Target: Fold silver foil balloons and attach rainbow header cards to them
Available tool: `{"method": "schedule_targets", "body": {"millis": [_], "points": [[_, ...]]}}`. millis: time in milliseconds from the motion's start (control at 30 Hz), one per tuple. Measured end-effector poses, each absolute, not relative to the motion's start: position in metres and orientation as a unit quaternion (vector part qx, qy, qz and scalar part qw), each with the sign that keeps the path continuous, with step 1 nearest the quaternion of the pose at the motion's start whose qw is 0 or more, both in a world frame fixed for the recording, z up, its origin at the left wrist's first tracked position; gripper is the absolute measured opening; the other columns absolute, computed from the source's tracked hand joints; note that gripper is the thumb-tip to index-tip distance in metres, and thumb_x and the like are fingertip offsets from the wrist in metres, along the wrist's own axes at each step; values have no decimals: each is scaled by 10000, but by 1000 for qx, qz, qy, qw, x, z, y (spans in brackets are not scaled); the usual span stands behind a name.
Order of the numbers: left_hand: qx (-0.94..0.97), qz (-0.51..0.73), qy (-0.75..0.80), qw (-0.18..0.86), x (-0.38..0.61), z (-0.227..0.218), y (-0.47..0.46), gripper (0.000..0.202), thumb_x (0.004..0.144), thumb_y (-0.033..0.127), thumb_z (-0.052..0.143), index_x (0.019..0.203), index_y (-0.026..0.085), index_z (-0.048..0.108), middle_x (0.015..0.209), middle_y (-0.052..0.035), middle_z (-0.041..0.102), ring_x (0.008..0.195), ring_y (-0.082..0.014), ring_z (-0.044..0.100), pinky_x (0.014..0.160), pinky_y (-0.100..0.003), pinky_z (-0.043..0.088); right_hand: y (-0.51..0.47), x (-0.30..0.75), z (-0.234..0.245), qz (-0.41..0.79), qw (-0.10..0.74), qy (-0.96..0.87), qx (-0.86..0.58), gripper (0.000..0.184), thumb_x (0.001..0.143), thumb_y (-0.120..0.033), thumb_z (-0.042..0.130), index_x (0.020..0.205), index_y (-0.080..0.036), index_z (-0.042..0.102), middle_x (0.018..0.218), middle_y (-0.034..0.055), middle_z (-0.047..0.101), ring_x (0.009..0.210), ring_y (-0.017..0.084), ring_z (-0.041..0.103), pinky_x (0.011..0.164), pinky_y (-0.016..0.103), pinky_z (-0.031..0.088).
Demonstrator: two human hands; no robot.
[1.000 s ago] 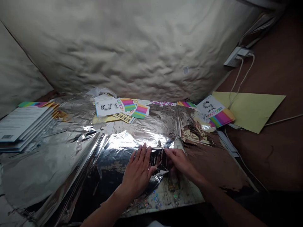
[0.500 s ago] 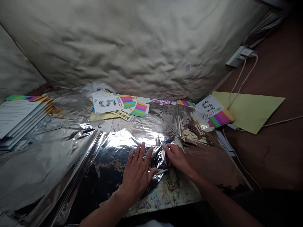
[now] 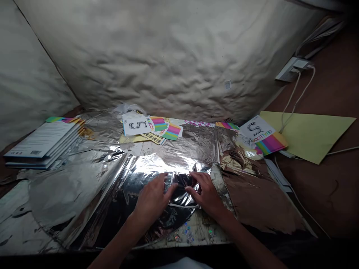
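Head cam view: the left hand (image 3: 151, 198) and right hand (image 3: 206, 192) sit either side of a dark folded flap of silver foil (image 3: 182, 190), which runs side to side, right between them, with the bigger foil sheet (image 3: 78, 194) spreading off to the left. The right fingers (image 3: 191, 189) look a touch closer to it. Both grips are curled in on the foil, but I can't tell if they're actually pinching it.

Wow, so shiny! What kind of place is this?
It looks like a small work spot for making or packing balloons, maybe at home. There's shiny silver foil, a card showing a 5 and the word balloon, and a stack of booklets.
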State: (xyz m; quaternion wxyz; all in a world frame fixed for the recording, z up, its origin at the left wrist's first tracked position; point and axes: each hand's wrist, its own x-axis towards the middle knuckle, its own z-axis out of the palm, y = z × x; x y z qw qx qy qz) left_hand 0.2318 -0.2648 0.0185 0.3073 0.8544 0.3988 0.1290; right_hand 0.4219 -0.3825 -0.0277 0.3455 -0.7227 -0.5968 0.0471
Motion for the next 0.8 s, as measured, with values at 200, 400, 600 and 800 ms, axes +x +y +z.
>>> {"method": "schedule_targets", "body": {"millis": [200,400,600,800], "points": [[908,106,327,241,221,2,-292,711,791,339,733,1426,292,416,1203,-86,606,1106,-286,570,846,-364,493,-386,423,-24,48,333,-606,-721,455,848,-257,703,1288,-238,588,1167,87,619,1105,275,527,971,451,455],[827,191,401,346,217,-6,-295,693,824,313,696,1441,245,389,1072,-86,640,934,-256,647,832,-388,515,-392,416,-21,69,344,-547,-760,507,836,-256,695,1320,-201,552,1056,87,607,1004,271,560,916,461,494],[508,311,391,702,241,0,-298,842,759,369,765,1457,298,300,1141,-72,591,794,-172,677,626,-277,555,-403,384,-24,89,472,-396,-782,590,905,-387,604,1436,-190,436,1080,97,536,929,230,599,762,362,577],[298,354,325,825,270,-3,-301,687,740,254,815,1326,151,471,898,-62,692,729,-147,673,684,-262,561,-406,370,-28,90,553,-348,-752,486,912,-457,569,1331,-210,565,1165,115,550,1068,254,589,874,385,553]]}}
